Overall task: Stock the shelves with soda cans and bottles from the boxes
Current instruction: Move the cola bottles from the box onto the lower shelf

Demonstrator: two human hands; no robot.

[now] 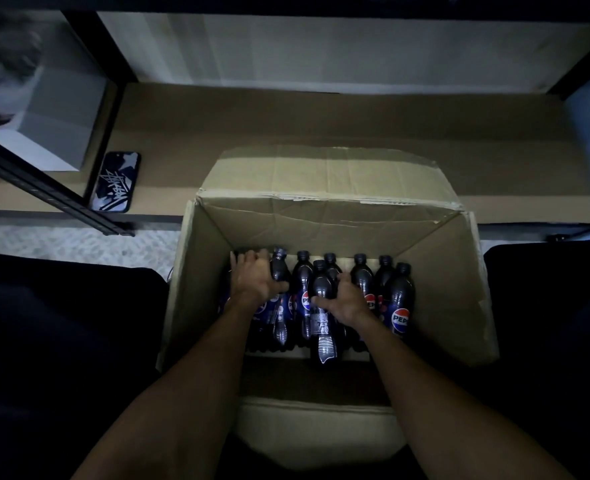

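Both bare arms reach into the open cardboard box point(452, 299), the left hand point(255, 277) with its grip closed around one Pepsi bottle point(279, 268), the right hand point(347, 297) clasping another bottle point(322, 289), beyond them the low wooden shelf point(321, 126) and a phone point(114, 183).

One open cardboard box point(452, 271) holds dark cola bottles point(400, 299); about eight caps show, though the dim light and the arms may hide more. Two hands reach into it, the left hand point(253, 277) and the right hand point(343, 299), each wrapped round one bottle. One phone point(115, 181) lies on the single low shelf point(321, 119).
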